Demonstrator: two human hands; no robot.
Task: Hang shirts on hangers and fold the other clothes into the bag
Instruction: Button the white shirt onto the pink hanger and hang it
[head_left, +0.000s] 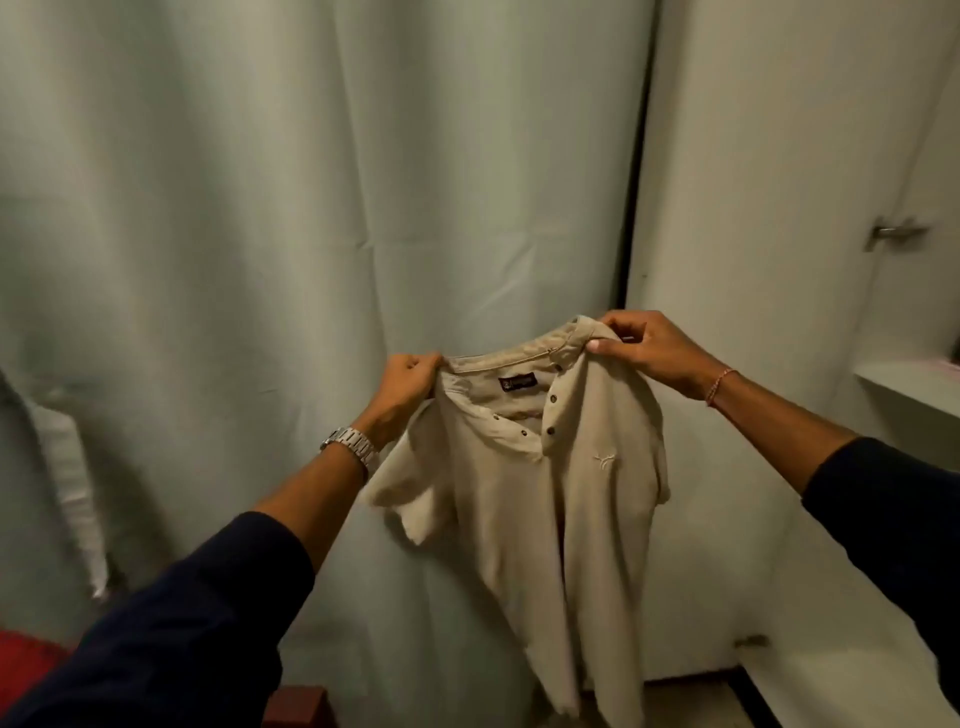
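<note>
A beige short-sleeved polo shirt (524, 499) with dark buttons and a dark neck label hangs in the air in front of me, its front facing me. My left hand (402, 384) grips the left side of its collar. My right hand (644, 348) pinches the right side of the collar, slightly higher. The shirt's body hangs down freely toward the floor, with one sleeve drooping at the left. No hanger and no bag are in view.
A pale curtain (260, 234) fills the background. A white door (779, 260) with a metal handle (893, 231) stands at the right, beside a shelf edge (904, 387). Something red (26, 660) lies at the bottom left, near a reddish-brown block (301, 706).
</note>
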